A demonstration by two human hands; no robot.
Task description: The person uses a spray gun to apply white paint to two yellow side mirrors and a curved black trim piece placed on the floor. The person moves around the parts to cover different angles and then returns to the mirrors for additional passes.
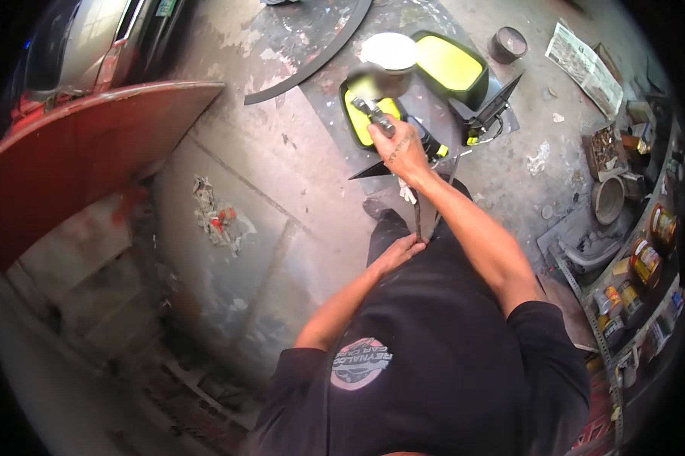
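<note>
My right hand is wrapped around the handle of a spray gun, held above a car side mirror with a bright yellow-green face. A blurred, pale, rounded patch above the gun may be its cup. From that hand a dark hose runs down toward my body. My left hand is at my waist, its fingers closed on the lower part of this hose. Beyond the gun lies a second side mirror, also yellow-green, with a black rim and mounting arm.
A bucket with a white top stands between the mirrors. A dark can and newspaper lie at the far right. Paint cans line a shelf at right. At left is a red car panel; crumpled paper lies on the floor.
</note>
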